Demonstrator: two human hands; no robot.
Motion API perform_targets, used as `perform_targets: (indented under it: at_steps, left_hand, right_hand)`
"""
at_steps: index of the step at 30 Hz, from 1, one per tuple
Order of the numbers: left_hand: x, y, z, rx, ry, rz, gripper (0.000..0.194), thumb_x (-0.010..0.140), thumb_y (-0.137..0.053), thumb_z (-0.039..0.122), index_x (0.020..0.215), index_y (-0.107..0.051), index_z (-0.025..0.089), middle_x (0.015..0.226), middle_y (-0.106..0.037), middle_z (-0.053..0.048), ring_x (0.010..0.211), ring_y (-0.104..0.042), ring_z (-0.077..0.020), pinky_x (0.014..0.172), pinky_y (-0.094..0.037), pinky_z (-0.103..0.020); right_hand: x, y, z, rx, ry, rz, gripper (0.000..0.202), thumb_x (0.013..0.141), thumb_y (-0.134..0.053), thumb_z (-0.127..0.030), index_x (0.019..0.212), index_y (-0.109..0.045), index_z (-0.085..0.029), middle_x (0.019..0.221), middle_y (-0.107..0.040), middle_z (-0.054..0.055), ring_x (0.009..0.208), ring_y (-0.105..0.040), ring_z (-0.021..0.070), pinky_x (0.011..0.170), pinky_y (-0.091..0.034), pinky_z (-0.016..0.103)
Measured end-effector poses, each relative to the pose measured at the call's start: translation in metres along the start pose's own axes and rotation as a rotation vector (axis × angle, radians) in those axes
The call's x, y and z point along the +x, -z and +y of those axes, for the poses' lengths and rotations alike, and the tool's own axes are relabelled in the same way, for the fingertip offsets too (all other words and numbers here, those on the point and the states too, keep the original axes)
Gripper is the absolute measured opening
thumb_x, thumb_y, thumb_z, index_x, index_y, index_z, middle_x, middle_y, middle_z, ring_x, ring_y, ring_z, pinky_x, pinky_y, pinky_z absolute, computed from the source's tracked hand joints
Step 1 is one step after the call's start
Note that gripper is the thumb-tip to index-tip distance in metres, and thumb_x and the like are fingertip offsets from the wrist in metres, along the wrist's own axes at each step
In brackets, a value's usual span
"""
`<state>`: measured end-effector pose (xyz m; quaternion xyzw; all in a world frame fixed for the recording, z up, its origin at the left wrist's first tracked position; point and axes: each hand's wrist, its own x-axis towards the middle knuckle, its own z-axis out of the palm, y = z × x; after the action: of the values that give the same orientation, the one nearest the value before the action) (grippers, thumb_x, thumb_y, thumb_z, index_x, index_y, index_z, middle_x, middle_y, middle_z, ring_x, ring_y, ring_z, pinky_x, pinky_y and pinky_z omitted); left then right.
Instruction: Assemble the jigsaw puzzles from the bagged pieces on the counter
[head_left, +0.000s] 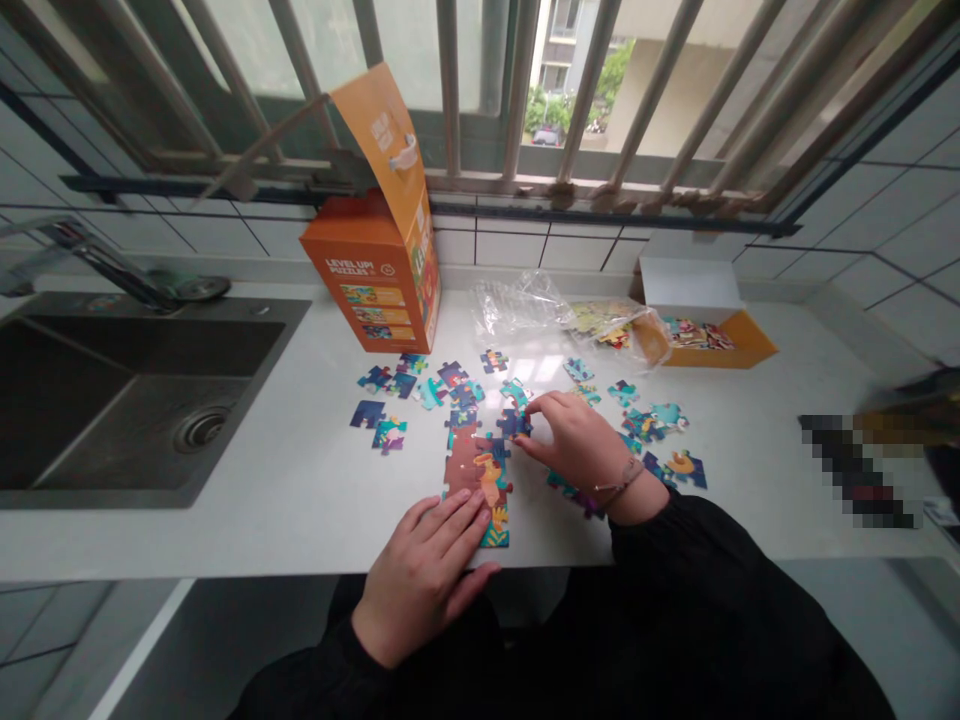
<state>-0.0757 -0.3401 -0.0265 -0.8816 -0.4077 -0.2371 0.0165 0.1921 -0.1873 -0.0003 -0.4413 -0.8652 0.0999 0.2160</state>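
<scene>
A partly joined puzzle (463, 462), brown with an orange figure and teal leaves, lies at the front of the counter. My left hand (431, 558) rests on its lower part, fingers stretched out and flat, hiding some of it. By the puzzle's upper right edge, my right hand (576, 440) pinches a dark blue puzzle piece (513, 423) between thumb and fingertips. Whether that piece touches the joined part I cannot tell. Loose pieces lie on both sides, among them a dark blue one (367, 414) at left and an orange-and-blue one (684, 464) at right.
An orange puzzle box (367, 270) stands open at the back. Behind the pieces lie a clear plastic bag (517, 305) and a yellow tray (750, 345) holding more pieces. At left is a sink (259, 365) with a faucet (112, 265). Window bars (448, 90) rise behind the counter.
</scene>
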Motion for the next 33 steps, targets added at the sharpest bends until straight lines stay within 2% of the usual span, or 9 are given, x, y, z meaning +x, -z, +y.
perform_targets:
  at_steps: [7,12,16,18,20,22,24,27,33]
  left_hand:
    - [0.001,0.002,0.0,-0.009,-0.002,0.029,0.044,0.109,-0.062,0.037,0.147,-0.067,0.014,0.151,-0.07,-0.012,0.135,-0.068,-0.0291,0.108,-0.051,-0.047]
    - [0.002,0.003,0.0,-0.015,0.006,0.032,0.044,0.108,-0.064,0.037,0.147,-0.067,0.015,0.151,-0.069,-0.013,0.133,-0.069,-0.0301,0.107,-0.052,-0.046]
    - [0.003,0.004,0.0,-0.018,0.008,0.045,0.042,0.109,-0.062,0.038,0.143,-0.069,0.014,0.15,-0.071,-0.012,0.132,-0.069,-0.0295,0.106,-0.051,-0.046]
    - [0.004,0.004,0.0,-0.014,0.01,0.042,0.041,0.11,-0.061,0.038,0.143,-0.069,0.014,0.149,-0.071,-0.011,0.132,-0.069,-0.0293,0.106,-0.051,-0.046]
    - [0.004,0.004,0.0,-0.012,0.01,0.036,0.042,0.11,-0.061,0.038,0.143,-0.069,0.014,0.149,-0.071,-0.011,0.131,-0.069,-0.0292,0.106,-0.051,-0.046]
    - [0.004,0.004,0.0,-0.01,0.008,0.033,0.042,0.11,-0.06,0.038,0.144,-0.069,0.014,0.15,-0.071,-0.011,0.131,-0.07,-0.0289,0.106,-0.051,-0.046]
    - [0.003,0.004,0.0,-0.009,0.006,0.031,0.042,0.111,-0.059,0.037,0.144,-0.069,0.014,0.151,-0.07,-0.011,0.132,-0.069,-0.0289,0.106,-0.051,-0.046]
    - [0.002,0.002,0.0,-0.009,0.009,0.029,0.042,0.11,-0.06,0.037,0.144,-0.069,0.014,0.151,-0.07,-0.011,0.132,-0.069,-0.029,0.106,-0.051,-0.046]
    - [0.001,0.002,-0.001,-0.022,0.007,0.047,0.042,0.108,-0.063,0.036,0.143,-0.07,0.014,0.149,-0.071,-0.012,0.132,-0.069,-0.0291,0.106,-0.051,-0.046]
  right_hand:
    - [0.01,-0.014,-0.009,0.055,-0.062,-0.088,0.034,0.091,-0.078,-0.018,0.124,-0.069,-0.017,0.114,-0.079,0.013,0.105,-0.075,0.0275,0.094,-0.059,0.04]
    - [0.019,-0.014,-0.004,0.174,0.09,-0.207,0.044,0.093,-0.07,-0.007,0.135,-0.066,-0.019,0.116,-0.081,0.009,0.105,-0.076,0.0233,0.093,-0.059,0.035]
    - [0.027,-0.016,-0.009,0.189,0.155,-0.26,0.04,0.1,-0.061,-0.005,0.136,-0.065,-0.022,0.116,-0.081,0.007,0.106,-0.077,0.0218,0.094,-0.059,0.035]
    - [0.03,-0.015,-0.015,0.176,0.135,-0.226,0.037,0.103,-0.059,-0.006,0.136,-0.064,-0.021,0.12,-0.08,0.009,0.106,-0.076,0.0217,0.094,-0.059,0.036]
    - [0.028,-0.013,-0.021,0.139,0.094,-0.183,0.026,0.104,-0.064,-0.014,0.129,-0.066,-0.019,0.118,-0.078,0.011,0.105,-0.074,0.0238,0.094,-0.059,0.039]
    - [0.022,-0.008,-0.026,0.088,0.073,-0.19,0.021,0.101,-0.074,-0.025,0.118,-0.067,-0.017,0.112,-0.076,0.013,0.104,-0.073,0.0274,0.092,-0.06,0.043]
    - [0.014,-0.003,-0.03,0.045,0.086,-0.25,0.033,0.092,-0.086,-0.03,0.116,-0.067,-0.018,0.111,-0.075,0.012,0.106,-0.071,0.0305,0.093,-0.06,0.046]
    - [0.004,0.003,-0.032,0.017,0.097,-0.318,0.045,0.083,-0.093,-0.024,0.119,-0.065,-0.019,0.117,-0.074,0.012,0.109,-0.07,0.0311,0.095,-0.059,0.046]
    - [-0.001,0.004,-0.03,0.051,0.079,-0.295,0.037,0.083,-0.085,-0.01,0.112,-0.065,-0.02,0.113,-0.073,0.009,0.106,-0.069,0.0275,0.093,-0.059,0.042]
